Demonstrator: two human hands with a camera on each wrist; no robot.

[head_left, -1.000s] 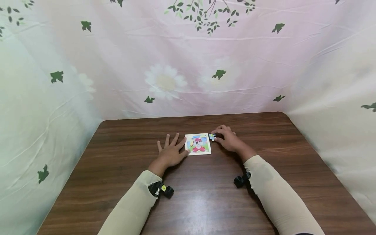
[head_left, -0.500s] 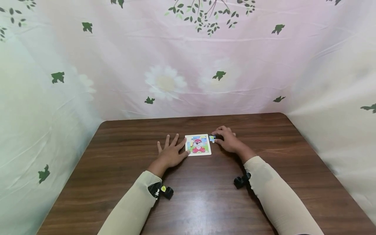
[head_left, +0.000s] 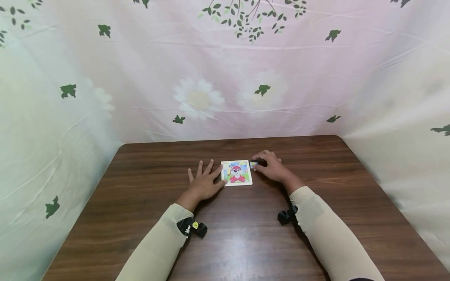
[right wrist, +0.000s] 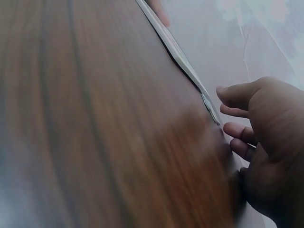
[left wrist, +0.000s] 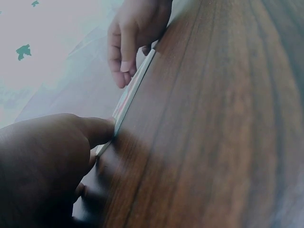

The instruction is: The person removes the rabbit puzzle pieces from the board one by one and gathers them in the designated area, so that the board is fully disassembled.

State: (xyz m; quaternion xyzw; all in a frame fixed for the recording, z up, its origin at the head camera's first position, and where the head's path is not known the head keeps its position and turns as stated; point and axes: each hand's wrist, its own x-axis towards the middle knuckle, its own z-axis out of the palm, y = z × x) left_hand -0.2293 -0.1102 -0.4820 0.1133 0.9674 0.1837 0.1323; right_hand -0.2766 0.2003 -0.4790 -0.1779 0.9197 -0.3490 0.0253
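A small square jigsaw puzzle (head_left: 237, 173) with a pink cartoon animal and a pale frame lies flat on the brown table. My left hand (head_left: 204, 185) is spread beside it, thumb and index fingertip on its left edge. In the left wrist view, the left thumb rests at the frame's near corner. Just off the upper right edge is a loose puzzle piece (head_left: 253, 165), blue and yellow. My right hand (head_left: 270, 166) has thumb and index finger at this piece, partly covering it. Edge-on in the right wrist view, the puzzle piece (right wrist: 210, 109) lies close against the frame.
The wood-grain table (head_left: 232, 238) ends at a back edge just beyond the puzzle. Behind and at both sides hangs a pale cloth backdrop (head_left: 225, 70) printed with leaves, flowers and birds. Each wrist carries a small black camera.
The right thumb has shifted further over the loose piece, which now shows less of itself. My left hand and the framed puzzle have stayed in place.
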